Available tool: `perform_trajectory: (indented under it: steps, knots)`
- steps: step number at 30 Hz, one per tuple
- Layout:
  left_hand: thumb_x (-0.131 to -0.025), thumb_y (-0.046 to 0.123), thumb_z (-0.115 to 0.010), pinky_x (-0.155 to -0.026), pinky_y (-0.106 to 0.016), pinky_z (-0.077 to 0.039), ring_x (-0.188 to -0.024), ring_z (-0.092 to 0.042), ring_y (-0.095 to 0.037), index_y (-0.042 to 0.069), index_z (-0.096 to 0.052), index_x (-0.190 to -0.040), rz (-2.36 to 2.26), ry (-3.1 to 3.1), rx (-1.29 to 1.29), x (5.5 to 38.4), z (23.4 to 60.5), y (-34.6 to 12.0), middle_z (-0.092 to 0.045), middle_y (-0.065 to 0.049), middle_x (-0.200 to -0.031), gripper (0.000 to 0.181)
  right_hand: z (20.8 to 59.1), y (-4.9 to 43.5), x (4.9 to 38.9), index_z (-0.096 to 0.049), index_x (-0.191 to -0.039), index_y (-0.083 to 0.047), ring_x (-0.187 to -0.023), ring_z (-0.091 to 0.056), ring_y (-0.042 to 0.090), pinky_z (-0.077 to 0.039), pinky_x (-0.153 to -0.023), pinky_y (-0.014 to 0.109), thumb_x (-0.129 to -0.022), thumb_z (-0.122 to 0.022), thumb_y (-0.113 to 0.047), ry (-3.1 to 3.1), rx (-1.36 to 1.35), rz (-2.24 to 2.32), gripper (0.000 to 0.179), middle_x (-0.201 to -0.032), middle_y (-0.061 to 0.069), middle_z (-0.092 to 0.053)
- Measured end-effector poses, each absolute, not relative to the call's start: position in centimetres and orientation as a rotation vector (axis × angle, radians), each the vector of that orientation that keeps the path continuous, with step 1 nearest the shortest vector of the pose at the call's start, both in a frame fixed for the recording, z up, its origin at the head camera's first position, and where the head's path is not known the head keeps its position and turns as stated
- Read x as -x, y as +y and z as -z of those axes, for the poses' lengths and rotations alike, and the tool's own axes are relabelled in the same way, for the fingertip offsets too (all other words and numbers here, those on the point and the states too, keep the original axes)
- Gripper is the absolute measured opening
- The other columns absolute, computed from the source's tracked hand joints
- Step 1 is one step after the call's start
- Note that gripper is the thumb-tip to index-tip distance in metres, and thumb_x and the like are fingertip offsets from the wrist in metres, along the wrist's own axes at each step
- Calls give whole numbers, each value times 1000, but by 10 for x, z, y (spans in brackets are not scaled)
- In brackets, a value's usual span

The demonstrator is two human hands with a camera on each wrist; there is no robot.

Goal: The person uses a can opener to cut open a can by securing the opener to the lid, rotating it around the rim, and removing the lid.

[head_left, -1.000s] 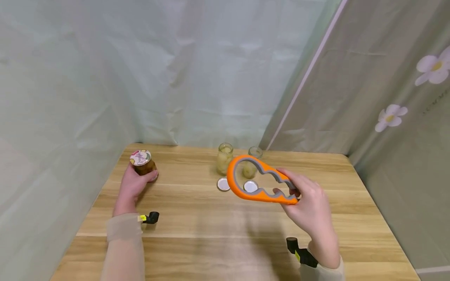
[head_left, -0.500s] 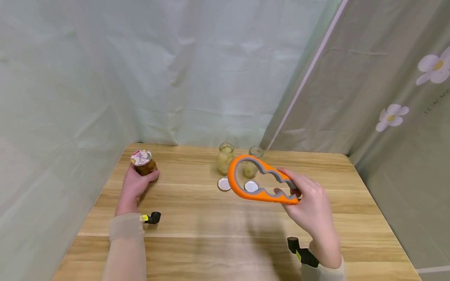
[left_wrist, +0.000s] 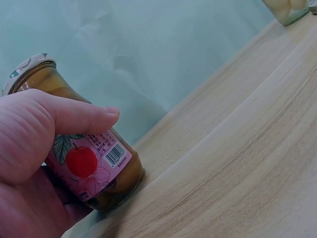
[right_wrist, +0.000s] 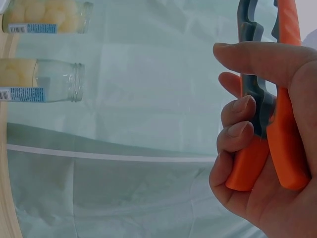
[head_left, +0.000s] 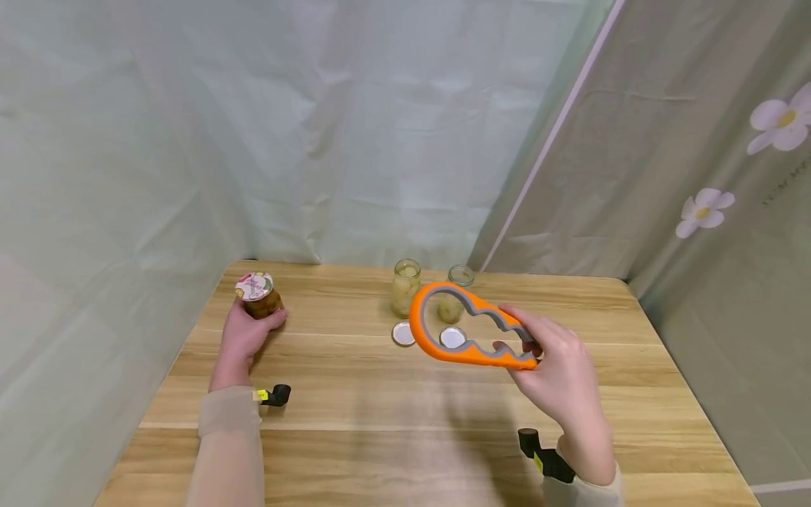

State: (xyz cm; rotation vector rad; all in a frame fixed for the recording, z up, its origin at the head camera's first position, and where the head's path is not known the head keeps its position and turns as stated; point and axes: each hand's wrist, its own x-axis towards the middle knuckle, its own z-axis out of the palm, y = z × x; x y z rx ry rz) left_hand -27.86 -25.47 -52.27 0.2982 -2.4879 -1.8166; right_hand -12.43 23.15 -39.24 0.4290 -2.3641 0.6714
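At the table's left side my left hand grips a lidded glass jar of brown fruit. In the left wrist view its pink label shows a red fruit and a barcode, and the jar's base meets the table. My right hand holds an orange jar opener with a grey toothed inner edge, raised above the table. Fingers curl round its two handles in the right wrist view. Behind the opener stand two lidless jars of pale fruit, the left jar and the right jar, the latter partly hidden.
Two lids, one lid and another lid, lie in front of the lidless jars. The wooden table backs onto a pale curtain. More curtain with printed flowers hangs along the right edge.
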Motion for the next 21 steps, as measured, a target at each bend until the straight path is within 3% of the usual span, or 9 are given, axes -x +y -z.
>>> perform_trajectory:
  steps: [21]
  knots:
    - [-94,17,-83,-125,-55,-29,-148,-39,-41,-1,-24,-166,1817,-2490,-339,280,520,-253,-39,-27,-163,95,390,233,122,-77,-132,-21,-64,-53,14,-43,-60,31,-80,-92,-14,-2380,-421,-670,54,-75,-3,-61]
